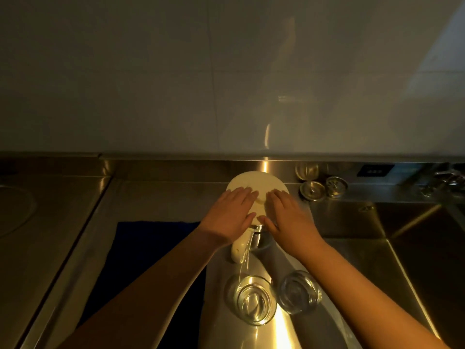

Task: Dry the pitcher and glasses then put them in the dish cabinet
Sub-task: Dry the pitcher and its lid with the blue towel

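Observation:
The pitcher stands on the steel counter [161,197], with its round white lid [256,183] on top and a white handle [239,248] below the lid. Little of its clear body shows. My left hand [234,212] and my right hand [289,217] lie flat side by side on the lid, fingers straight, thumbs at its near edge. Two clear glasses stand closer to me: one [251,301] beneath the handle, the other [299,292] to its right under my right forearm.
A dark blue towel [151,253] is spread on the counter left of the glasses. The steel sink basin [402,248] lies to the right. Two metal sink strainers [323,188] sit at the back by the wall. A cooktop [37,210] is far left.

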